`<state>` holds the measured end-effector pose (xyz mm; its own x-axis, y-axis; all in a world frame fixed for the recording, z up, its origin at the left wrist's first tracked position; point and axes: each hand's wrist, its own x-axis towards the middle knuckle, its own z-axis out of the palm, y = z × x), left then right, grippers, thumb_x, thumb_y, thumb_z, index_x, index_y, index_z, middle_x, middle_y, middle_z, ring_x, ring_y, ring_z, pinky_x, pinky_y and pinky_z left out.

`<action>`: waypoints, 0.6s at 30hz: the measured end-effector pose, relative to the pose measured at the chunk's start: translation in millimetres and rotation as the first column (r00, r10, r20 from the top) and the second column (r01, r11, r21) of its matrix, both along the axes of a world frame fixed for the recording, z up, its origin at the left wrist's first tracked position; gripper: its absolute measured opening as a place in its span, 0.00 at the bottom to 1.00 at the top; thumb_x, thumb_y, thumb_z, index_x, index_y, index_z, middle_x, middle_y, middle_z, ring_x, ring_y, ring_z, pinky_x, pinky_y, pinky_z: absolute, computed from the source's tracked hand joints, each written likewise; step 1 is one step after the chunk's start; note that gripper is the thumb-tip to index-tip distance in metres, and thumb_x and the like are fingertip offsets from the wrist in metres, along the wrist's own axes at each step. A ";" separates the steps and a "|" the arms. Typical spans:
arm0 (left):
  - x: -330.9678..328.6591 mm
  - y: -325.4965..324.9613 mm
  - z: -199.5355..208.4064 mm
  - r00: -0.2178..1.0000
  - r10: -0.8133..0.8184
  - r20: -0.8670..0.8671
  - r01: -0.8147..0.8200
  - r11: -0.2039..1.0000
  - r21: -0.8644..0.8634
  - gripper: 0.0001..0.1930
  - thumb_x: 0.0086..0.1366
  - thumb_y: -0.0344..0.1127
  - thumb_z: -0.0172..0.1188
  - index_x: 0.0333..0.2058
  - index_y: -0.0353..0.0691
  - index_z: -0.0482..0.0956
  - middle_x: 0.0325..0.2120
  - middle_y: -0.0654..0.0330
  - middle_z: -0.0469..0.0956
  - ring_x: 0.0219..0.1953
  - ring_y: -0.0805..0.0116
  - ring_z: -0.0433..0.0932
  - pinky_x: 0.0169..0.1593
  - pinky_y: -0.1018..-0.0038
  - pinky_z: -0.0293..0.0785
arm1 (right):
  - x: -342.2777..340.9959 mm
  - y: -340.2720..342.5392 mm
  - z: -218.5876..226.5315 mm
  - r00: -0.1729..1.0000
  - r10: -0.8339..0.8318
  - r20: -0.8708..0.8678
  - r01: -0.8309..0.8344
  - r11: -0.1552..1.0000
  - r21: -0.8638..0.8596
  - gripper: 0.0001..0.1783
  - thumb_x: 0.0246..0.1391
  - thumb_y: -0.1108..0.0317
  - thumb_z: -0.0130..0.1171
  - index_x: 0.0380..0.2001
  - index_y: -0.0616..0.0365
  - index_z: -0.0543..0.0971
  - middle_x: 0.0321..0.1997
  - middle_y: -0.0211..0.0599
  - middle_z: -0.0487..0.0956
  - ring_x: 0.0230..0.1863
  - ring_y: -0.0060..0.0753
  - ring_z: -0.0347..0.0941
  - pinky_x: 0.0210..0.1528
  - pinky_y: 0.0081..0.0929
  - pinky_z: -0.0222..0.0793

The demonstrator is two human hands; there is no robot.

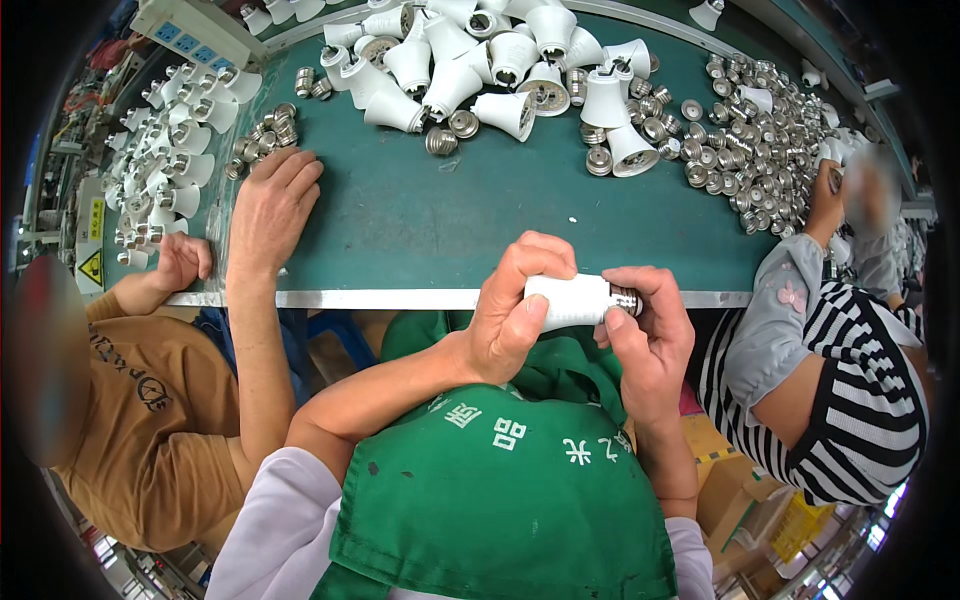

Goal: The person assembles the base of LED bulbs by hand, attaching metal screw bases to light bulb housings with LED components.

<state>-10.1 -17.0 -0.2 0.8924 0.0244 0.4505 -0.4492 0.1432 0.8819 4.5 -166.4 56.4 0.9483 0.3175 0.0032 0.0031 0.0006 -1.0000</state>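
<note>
Just over the front edge of the green worktable (400,215), I hold a white bulb housing (572,302) lying sideways between both hands. My left hand (515,310) is closed around its wide end, thumb on the near side. At the other end, a silvery metal screw cap (625,300) sits on the narrow neck. The fingers and thumb of my right hand (650,325) are closed on that cap. Whether the cap is fully seated cannot be made out.
White bulb housings (450,90) lie heaped at the table's far middle, with loose caps among them. A large pile of metal caps (745,150) spreads at the right. Capped housings (180,150) stand at the left. A co-worker's hand (275,210) reaches in from the left; another person (820,370) works at the right.
</note>
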 end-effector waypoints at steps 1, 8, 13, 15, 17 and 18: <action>0.3 0.3 -0.5 1.000 -0.004 0.015 0.004 1.000 0.003 0.14 0.60 0.42 0.38 0.39 0.39 0.62 0.33 0.50 0.65 0.32 0.71 0.62 0.37 0.73 0.62 | 0.4 0.3 0.6 1.000 0.007 -0.017 -0.007 1.000 0.027 0.12 0.46 0.78 0.49 0.38 0.65 0.69 0.31 0.30 0.68 0.27 0.13 0.61 0.30 0.13 0.60; 3.8 6.2 -0.1 0.984 -0.031 0.173 0.003 0.987 0.158 0.14 0.61 0.40 0.37 0.40 0.38 0.61 0.35 0.48 0.64 0.33 0.69 0.63 0.36 0.71 0.63 | 5.4 0.0 2.7 0.971 0.065 -0.228 -0.008 0.970 0.244 0.11 0.42 0.81 0.49 0.34 0.65 0.68 0.35 0.35 0.66 0.21 0.18 0.64 0.21 0.16 0.62; 6.5 8.3 1.9 0.970 -0.043 0.238 -0.013 0.973 0.230 0.14 0.62 0.40 0.37 0.41 0.37 0.61 0.35 0.48 0.64 0.33 0.68 0.64 0.36 0.70 0.63 | 9.5 -1.2 5.6 0.946 0.113 -0.304 -0.014 0.951 0.309 0.12 0.39 0.82 0.48 0.32 0.63 0.67 0.34 0.36 0.65 0.21 0.19 0.64 0.21 0.17 0.63; 6.5 6.8 1.9 0.966 -0.043 0.257 -0.022 0.969 0.247 0.14 0.62 0.41 0.37 0.41 0.37 0.61 0.35 0.48 0.64 0.33 0.68 0.64 0.36 0.70 0.63 | 10.1 -1.4 6.8 0.938 0.130 -0.321 -0.016 0.943 0.334 0.13 0.38 0.83 0.47 0.32 0.63 0.66 0.34 0.36 0.65 0.20 0.19 0.64 0.21 0.17 0.63; 5.9 4.3 0.9 0.969 -0.033 0.245 -0.018 0.980 0.200 0.14 0.62 0.41 0.36 0.40 0.37 0.61 0.35 0.49 0.64 0.33 0.67 0.64 0.36 0.70 0.63 | 10.3 -1.0 8.4 0.937 0.150 -0.316 -0.039 0.943 0.331 0.14 0.36 0.84 0.47 0.32 0.61 0.65 0.35 0.36 0.64 0.22 0.18 0.63 0.21 0.16 0.62; 5.4 3.3 0.5 0.969 -0.033 0.243 -0.016 0.980 0.200 0.14 0.62 0.41 0.36 0.40 0.37 0.61 0.35 0.49 0.64 0.33 0.67 0.64 0.36 0.70 0.63 | 10.3 -1.6 7.5 0.936 0.149 -0.318 -0.038 0.943 0.330 0.14 0.36 0.84 0.47 0.32 0.61 0.65 0.35 0.36 0.64 0.22 0.18 0.63 0.21 0.16 0.62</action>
<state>-4.8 -13.7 0.3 0.7545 -0.0949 0.6494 -0.6536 -0.0190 0.7566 14.9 -167.9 63.9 0.8770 0.4396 -0.1941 -0.3465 0.2984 -0.8893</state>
